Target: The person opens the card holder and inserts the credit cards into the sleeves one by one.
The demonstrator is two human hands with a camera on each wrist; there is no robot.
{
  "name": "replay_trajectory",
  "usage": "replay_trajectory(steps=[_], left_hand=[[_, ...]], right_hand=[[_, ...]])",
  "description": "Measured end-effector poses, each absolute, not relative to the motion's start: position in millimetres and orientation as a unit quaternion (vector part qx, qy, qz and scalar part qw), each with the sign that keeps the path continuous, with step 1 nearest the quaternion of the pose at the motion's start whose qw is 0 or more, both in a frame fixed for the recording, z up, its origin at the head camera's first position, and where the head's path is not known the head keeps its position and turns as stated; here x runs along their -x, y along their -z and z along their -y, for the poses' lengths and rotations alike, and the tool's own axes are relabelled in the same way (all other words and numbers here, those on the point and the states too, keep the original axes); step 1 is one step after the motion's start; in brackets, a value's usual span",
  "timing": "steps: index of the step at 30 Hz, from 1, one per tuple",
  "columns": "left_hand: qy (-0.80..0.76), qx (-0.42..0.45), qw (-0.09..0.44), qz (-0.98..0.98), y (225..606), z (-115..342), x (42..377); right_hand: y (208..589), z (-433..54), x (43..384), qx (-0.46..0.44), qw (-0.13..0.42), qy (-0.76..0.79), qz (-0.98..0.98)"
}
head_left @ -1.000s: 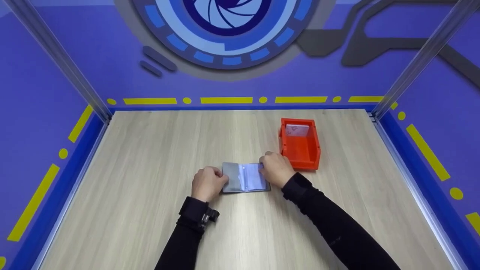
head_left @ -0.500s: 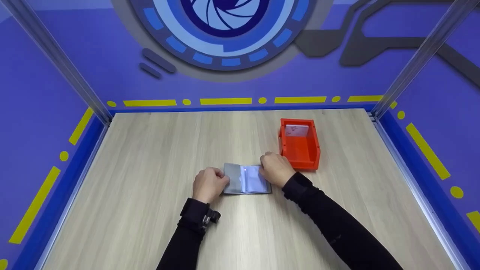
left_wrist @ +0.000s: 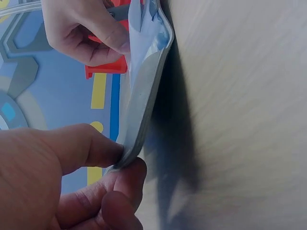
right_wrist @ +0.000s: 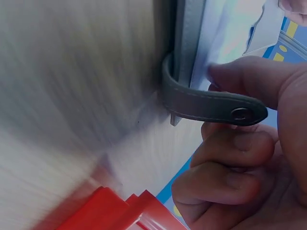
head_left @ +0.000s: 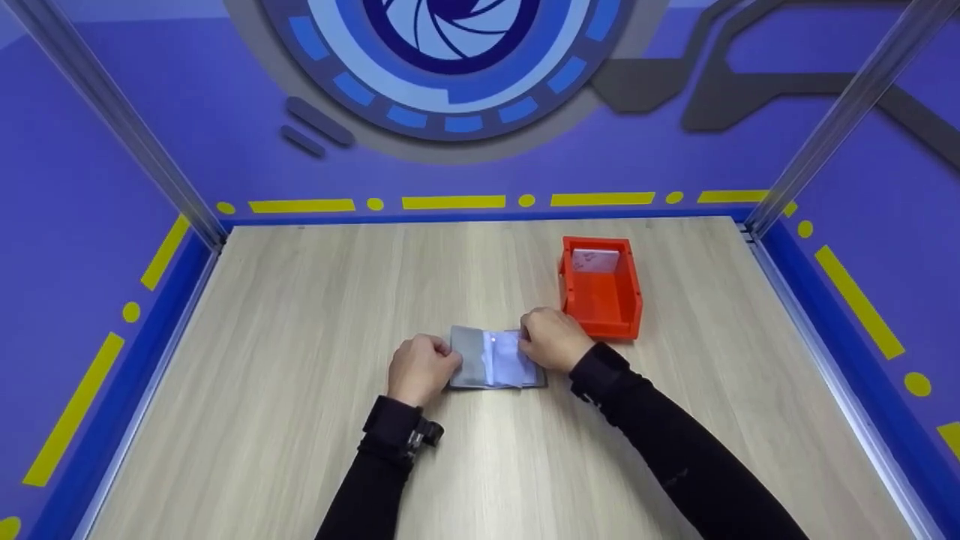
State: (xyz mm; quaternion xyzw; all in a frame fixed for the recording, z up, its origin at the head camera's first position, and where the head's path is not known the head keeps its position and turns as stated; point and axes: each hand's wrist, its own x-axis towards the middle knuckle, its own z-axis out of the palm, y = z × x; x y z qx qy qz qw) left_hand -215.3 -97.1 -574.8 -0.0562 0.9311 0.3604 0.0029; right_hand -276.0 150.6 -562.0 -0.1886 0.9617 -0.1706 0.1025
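A grey card holder (head_left: 468, 358) lies spread on the table, its clear plastic sleeves (head_left: 507, 360) showing on the right half. My left hand (head_left: 420, 369) pinches the outer edge of the left cover between thumb and fingers; in the left wrist view that cover (left_wrist: 144, 98) tilts up off the table. At the other side, my right hand (head_left: 553, 340) pinches the sleeves near their outer edge, thumb on top and the other fingers curled. A grey strap (right_wrist: 211, 105) with a metal snap sticks out beside it in the right wrist view. The right fingertips' exact hold is partly hidden.
Just beyond my right hand stands a red open-front bin (head_left: 600, 296). A pinkish-white card (head_left: 596, 261) leans against its back wall. Blue panels (head_left: 480, 176) with metal corner posts enclose the wooden table (head_left: 315, 300) at the back and sides.
The card holder has shifted slightly right with both hands. The sleeves' lower right corner now lifts a little from the right cover under my right hand. My left hand keeps its pinch.
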Motion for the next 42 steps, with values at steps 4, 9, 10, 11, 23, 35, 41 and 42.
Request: replay_trajectory(steps=[4,9,10,11,23,35,41,42], left_hand=[[-0.363,0.055,0.005,-0.93,574.9,97.2,214.7],[-0.37,0.053,0.012,-0.927,573.9,98.1,215.1],[-0.372,0.052,0.012,-0.927,573.9,98.2,215.2],[-0.372,0.05,0.012,-0.927,574.1,98.2,215.3],[-0.38,0.05,0.018,-0.924,576.0,97.6,214.9],[-0.388,0.01,0.022,-0.921,576.4,98.3,217.5],[-0.388,-0.004,0.017,-0.921,576.0,98.3,218.0],[-0.39,-0.005,0.019,-0.921,576.0,98.1,218.0]], right_hand=[[558.9,-150.9,275.5,0.189,0.097,0.167,-0.963],[556.8,-151.0,275.6,0.2,0.086,0.173,-0.961],[556.6,-151.0,275.7,0.202,0.084,0.175,-0.96],[556.4,-151.0,275.8,0.205,0.078,0.177,-0.96],[550.6,-141.1,278.7,0.203,0.048,0.276,-0.938],[554.1,-122.9,286.5,0.19,0.086,0.34,-0.917],[558.1,-113.2,290.9,0.203,0.092,0.351,-0.909],[559.0,-111.8,291.2,0.205,0.093,0.35,-0.909]])
